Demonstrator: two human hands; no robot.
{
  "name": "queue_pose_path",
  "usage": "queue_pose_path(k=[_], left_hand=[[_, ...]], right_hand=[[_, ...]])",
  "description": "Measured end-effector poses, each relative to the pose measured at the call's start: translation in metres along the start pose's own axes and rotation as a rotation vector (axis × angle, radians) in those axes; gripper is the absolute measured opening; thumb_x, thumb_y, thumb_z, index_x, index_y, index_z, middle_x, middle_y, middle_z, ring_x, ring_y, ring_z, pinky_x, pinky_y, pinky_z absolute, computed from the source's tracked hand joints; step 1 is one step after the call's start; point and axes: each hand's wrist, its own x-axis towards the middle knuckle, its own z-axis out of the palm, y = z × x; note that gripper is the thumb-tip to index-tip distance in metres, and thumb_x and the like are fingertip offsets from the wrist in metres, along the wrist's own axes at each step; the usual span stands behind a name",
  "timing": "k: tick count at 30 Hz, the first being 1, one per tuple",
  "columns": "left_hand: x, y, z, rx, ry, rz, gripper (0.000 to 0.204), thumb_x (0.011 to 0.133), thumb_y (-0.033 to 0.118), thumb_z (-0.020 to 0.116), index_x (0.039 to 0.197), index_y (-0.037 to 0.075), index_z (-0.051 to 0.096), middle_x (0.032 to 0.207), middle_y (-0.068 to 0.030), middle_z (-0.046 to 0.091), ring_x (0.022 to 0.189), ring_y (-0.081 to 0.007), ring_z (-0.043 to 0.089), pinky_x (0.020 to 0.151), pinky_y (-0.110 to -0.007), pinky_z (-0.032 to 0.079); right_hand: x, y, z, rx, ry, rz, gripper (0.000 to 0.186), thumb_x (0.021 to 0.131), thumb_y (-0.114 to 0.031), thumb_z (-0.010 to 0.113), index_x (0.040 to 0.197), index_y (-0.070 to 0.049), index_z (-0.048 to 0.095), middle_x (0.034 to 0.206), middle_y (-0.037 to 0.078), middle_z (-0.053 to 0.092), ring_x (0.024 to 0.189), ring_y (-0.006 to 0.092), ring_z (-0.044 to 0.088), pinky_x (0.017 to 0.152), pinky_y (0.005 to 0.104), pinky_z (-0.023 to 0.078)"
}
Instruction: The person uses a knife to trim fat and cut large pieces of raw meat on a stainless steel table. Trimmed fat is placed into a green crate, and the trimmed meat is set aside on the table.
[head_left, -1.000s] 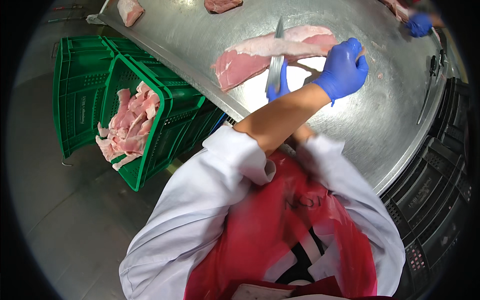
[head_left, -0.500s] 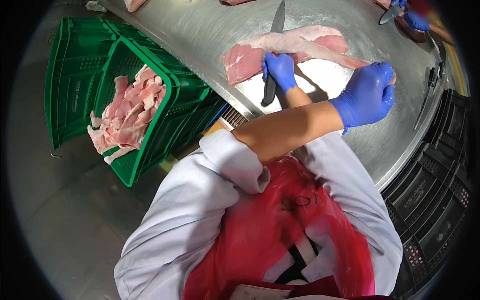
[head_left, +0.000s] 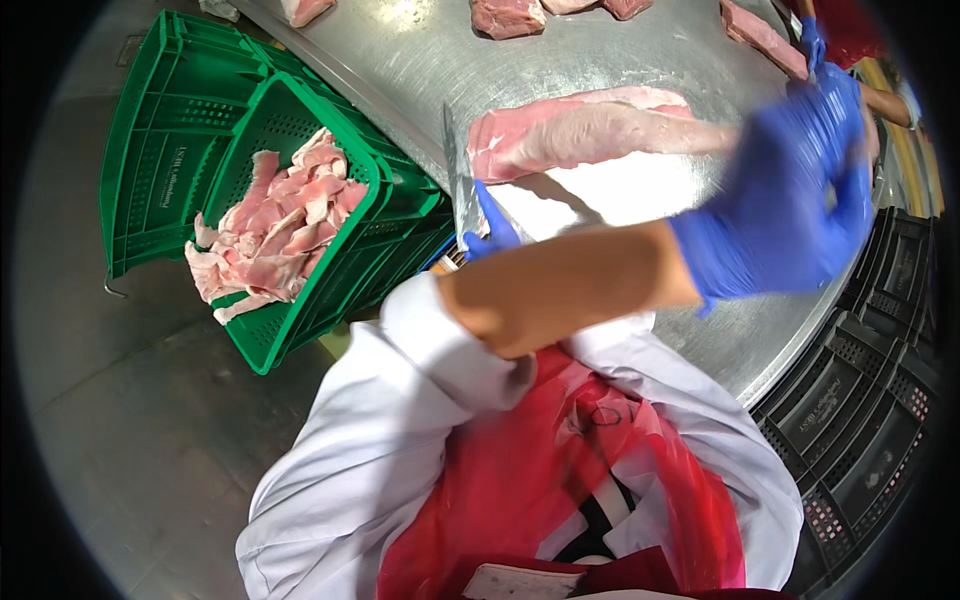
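Observation:
My left hand, blue-gloved and motion-blurred, is crossed over to the right, fingers closed on the end of a pale fat strip. The strip stretches toward it from a long pink slab of meat lying on the steel table. My right hand, also blue-gloved and partly hidden behind my left forearm, is closed on a knife, its blade upright just left of the slab.
A green crate at the left contains several pale trimmings. More meat pieces lie along the far side. A co-worker's gloved hand is at top right. Black crates stand along the right edge.
My left hand has moved rightward, stretching the strip. My right hand and knife have moved left from across the meat to beside it. The slab sits slightly lower in view.

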Motion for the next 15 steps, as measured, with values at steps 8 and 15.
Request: queue_pose_path(k=[8, 15], left_hand=[[0.046, 0.123, -0.347, 1.292, 0.022, 0.174, 0.008, 0.089, 0.007, 0.062, 0.095, 0.002, 0.061, 0.089, -0.0062, 0.063, 0.08, -0.0185, 0.061, 0.072, -0.032, 0.05], [0.011, 0.189, -0.608, 1.936, 0.266, -0.32, 0.037, 0.091, 0.023, 0.071, 0.111, -0.006, 0.06, 0.103, -0.0143, 0.064, 0.088, -0.0249, 0.063, 0.084, -0.037, 0.051]], right_hand=[[0.018, 0.006, -0.155, 0.221, 0.118, 0.117, 0.083, 0.095, 0.0, 0.054, 0.161, -0.024, 0.011, 0.069, 0.008, 0.061, 0.047, 0.0135, 0.056, 0.041, 0.0276, 0.046], [0.062, -0.031, -0.289, 0.019, 0.328, 0.121, 0.088, 0.088, -0.001, 0.051, 0.162, -0.02, 0.009, 0.068, 0.007, 0.06, 0.049, 0.0155, 0.056, 0.045, 0.0329, 0.049]])
